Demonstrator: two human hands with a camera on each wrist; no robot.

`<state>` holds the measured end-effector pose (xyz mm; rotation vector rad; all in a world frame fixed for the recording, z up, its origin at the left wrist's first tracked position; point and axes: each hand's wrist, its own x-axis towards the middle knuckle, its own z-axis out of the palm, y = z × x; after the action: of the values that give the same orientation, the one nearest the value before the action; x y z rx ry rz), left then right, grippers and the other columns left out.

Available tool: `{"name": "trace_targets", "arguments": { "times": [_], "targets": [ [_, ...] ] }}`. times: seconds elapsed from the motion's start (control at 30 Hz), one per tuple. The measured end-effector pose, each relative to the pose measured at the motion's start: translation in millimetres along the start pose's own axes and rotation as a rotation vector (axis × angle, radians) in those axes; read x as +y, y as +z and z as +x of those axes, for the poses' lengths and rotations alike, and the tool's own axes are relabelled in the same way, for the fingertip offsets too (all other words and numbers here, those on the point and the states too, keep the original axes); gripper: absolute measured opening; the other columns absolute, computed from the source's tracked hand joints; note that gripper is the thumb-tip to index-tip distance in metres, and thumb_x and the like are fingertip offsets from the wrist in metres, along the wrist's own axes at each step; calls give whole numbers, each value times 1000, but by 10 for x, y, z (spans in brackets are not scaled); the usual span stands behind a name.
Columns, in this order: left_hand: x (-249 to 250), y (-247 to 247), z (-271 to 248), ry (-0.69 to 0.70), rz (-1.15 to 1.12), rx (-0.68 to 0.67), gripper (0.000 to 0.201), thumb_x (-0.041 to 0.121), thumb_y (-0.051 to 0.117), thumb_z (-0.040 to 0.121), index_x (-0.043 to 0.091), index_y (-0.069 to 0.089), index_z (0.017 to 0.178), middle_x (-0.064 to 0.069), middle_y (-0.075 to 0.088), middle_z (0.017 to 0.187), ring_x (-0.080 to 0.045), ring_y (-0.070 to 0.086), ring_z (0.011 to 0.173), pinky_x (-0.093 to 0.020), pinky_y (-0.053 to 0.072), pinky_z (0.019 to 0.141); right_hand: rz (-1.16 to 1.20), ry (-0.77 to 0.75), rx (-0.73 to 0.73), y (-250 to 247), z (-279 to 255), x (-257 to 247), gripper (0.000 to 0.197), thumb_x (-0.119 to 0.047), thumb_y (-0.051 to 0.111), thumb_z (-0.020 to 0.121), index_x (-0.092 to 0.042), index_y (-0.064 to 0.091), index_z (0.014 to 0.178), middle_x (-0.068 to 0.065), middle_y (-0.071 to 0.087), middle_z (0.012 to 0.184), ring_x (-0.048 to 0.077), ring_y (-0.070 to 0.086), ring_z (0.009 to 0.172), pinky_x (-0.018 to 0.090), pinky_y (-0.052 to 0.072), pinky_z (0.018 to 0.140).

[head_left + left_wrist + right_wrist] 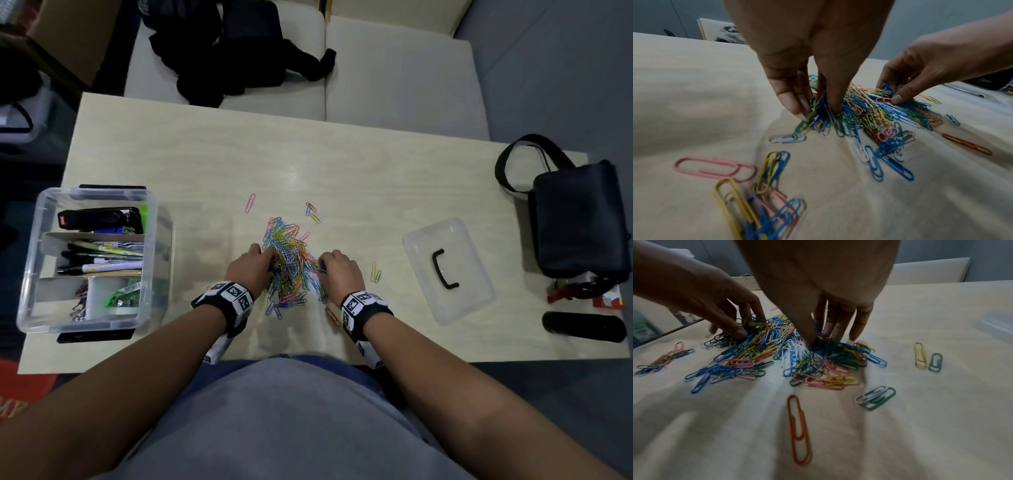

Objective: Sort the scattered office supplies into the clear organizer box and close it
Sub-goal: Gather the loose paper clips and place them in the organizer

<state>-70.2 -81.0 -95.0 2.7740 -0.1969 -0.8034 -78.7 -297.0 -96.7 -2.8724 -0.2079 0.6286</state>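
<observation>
A heap of coloured paper clips (291,263) lies mid-table, with strays around it: a pink one (251,202), an orange one (798,430), a yellow and green pair (375,272). My left hand (818,113) digs into the heap's left side, thumb and fingers pinching a clump. My right hand (824,339) does the same on the right side, its thumb and fingers pushed into the clips. The clear organizer box (154,260) stands at the left, holding a stapler, pens and small items. Its clear lid (428,246) with a black handle lies at the right.
A black bag (579,219) sits at the table's right end, with a black cylinder (582,327) and red items (582,291) in front of it. A cream sofa with dark clothing (239,51) stands behind the table. The table's near edge is against my body.
</observation>
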Motion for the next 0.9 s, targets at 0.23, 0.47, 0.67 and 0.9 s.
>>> {"name": "trace_targets", "arguments": {
  "times": [0.23,0.47,0.67,0.9],
  "targets": [
    [-15,-54,-36,-9,-8,49,20,19,56,93,15,49,111,-11,52,103,-34,56,77,-34,38,56,67,27,60,-41,3,66,19,-22,58,96,-13,64,112,6,63,109,30,59,96,38,43,85],
    [-73,-72,-33,-34,-24,111,13,22,52,96,16,55,107,-9,54,96,-34,57,76,-34,40,55,98,37,96,-84,8,68,20,-20,56,95,-15,72,106,9,63,102,31,59,93,37,47,80],
    [-114,-103,-72,-40,-68,152,13,21,56,93,15,57,105,-11,56,95,-35,57,77,-33,40,57,115,57,92,-107,-2,58,18,-21,55,97,-14,71,101,7,64,99,31,61,88,37,47,78],
    [-137,-168,-141,-66,-141,218,8,20,54,95,16,58,101,-9,55,91,-35,57,79,-36,46,62,74,31,44,-76,8,-15,21,-29,60,94,-15,65,109,6,62,105,29,61,93,36,49,78]
  ]
}}
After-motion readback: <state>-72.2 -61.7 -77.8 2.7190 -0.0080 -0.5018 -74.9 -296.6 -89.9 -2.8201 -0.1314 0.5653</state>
